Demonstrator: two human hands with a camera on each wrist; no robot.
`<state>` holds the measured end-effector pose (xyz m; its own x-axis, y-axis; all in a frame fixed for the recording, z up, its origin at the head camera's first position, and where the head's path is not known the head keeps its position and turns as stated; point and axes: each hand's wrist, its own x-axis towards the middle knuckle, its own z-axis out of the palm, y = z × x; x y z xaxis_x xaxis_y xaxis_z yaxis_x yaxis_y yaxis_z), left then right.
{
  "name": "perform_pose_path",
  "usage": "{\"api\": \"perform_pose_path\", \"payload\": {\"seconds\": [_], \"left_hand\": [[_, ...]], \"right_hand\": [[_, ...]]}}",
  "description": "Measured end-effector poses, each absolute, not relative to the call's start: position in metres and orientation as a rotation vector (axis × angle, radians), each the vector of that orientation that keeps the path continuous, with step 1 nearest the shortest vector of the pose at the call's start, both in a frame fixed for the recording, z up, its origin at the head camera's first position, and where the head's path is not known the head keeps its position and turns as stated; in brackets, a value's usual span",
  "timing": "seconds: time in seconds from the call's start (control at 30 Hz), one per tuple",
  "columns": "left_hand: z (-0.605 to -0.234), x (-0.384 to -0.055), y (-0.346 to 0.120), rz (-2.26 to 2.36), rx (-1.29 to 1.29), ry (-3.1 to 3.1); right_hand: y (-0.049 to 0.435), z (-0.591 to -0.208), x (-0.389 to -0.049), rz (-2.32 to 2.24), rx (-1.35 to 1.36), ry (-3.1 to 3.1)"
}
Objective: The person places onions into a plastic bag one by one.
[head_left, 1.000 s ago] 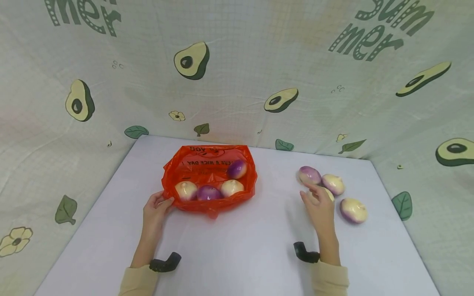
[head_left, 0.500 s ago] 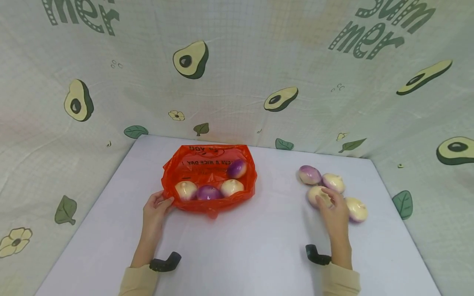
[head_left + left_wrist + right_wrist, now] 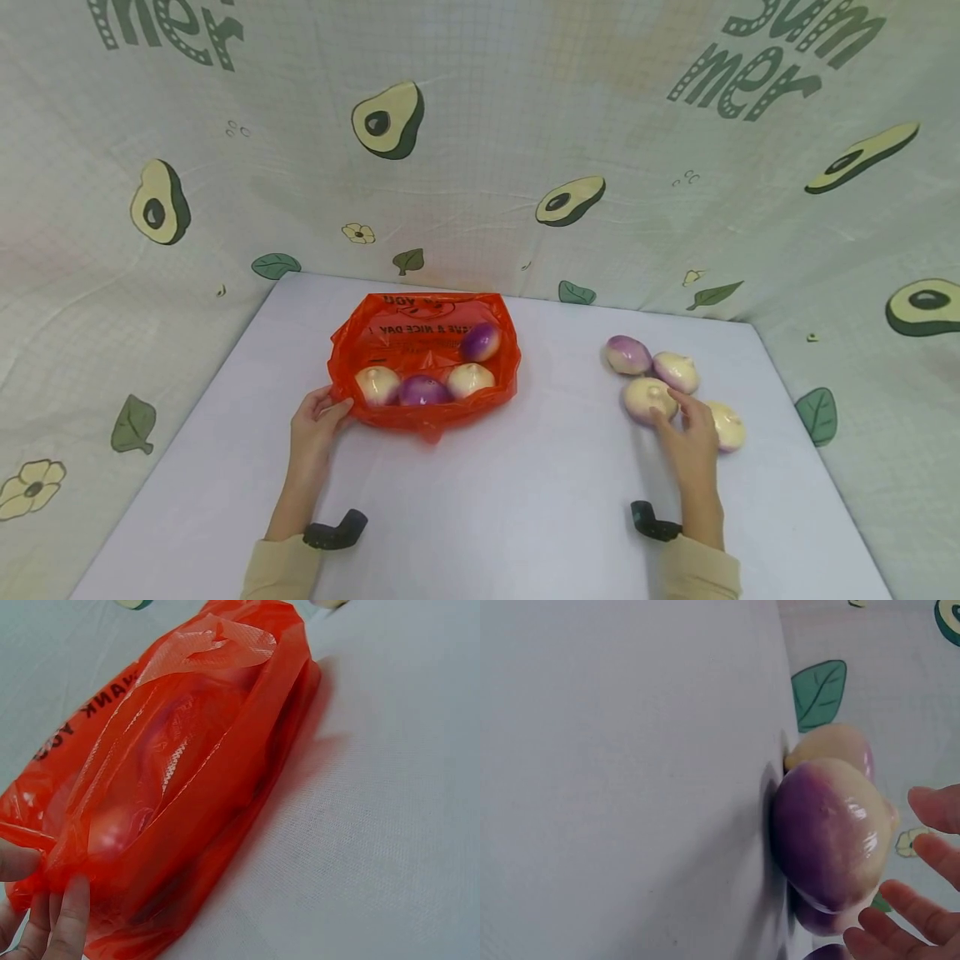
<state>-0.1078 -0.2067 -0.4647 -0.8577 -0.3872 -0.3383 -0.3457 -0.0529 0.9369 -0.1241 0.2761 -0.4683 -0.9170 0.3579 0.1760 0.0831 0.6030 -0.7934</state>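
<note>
My left hand [image 3: 313, 433] pinches the left edge of a red plastic bag [image 3: 408, 417] that lies with its mouth open. Inside the bag are several glossy purple-and-cream turnips [image 3: 470, 381]. On the right, my right hand [image 3: 690, 440] is held with its fingers spread at the near-right side of a cream-topped turnip [image 3: 642, 400]. In the right wrist view this turnip [image 3: 829, 832] shows a purple side, and the fingers [image 3: 919, 911] stand around its upper part without gripping. In the left wrist view the thumb and fingers [image 3: 71, 915] hold the bag's rim.
Behind the nearest turnip lie a purple turnip [image 3: 627, 355] and a paler one [image 3: 676, 372]. Another turnip [image 3: 726, 427] sits to the right, partly hidden by my right hand. The white table [image 3: 480, 508] meets an avocado-print cloth [image 3: 480, 167] at its back and sides.
My right hand has drawn back and to the right from above the cream-topped turnip, uncovering it and covering part of the rightmost one. My left hand and the bag stay in place.
</note>
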Motion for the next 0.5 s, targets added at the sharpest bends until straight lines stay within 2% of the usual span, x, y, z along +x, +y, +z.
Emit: {"api": "perform_pose_path", "payload": {"seconds": [0.5], "left_hand": [[-0.466, -0.110, -0.206, -2.120, 0.801, -2.102]], "right_hand": [[0.280, -0.485, -0.136, 1.237, -0.331, -2.581]]}}
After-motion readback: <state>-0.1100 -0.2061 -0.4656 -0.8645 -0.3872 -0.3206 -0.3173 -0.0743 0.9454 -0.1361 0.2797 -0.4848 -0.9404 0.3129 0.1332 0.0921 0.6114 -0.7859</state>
